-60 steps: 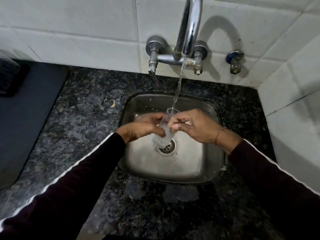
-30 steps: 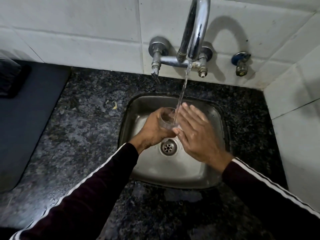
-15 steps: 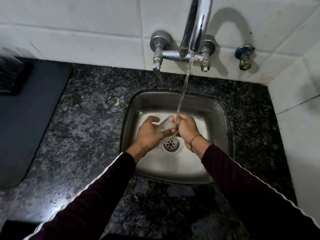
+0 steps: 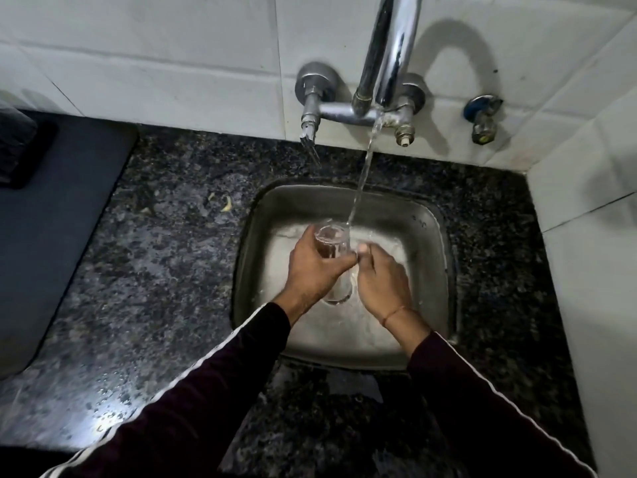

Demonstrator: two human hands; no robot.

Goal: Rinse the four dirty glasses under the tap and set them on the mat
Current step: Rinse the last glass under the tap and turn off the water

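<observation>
1. Speckled black granite counter (image 4: 155,270) surrounds a square steel sink (image 4: 425,215); a dark grey mat (image 4: 51,208) lies well to the left.
2. Over the basin, a clear, wet drinking glass (image 4: 331,243) stands upright, possibly holding water.
3. Left hand (image 4: 315,267) wraps it; right hand (image 4: 379,281) curls against its side.
4. Water from the chrome tap (image 4: 389,56) falls at the rim.

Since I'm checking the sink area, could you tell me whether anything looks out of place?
Yes: small yellowish scraps lie on the counter left of the sink, and water droplets have splashed near its front edge.
</observation>
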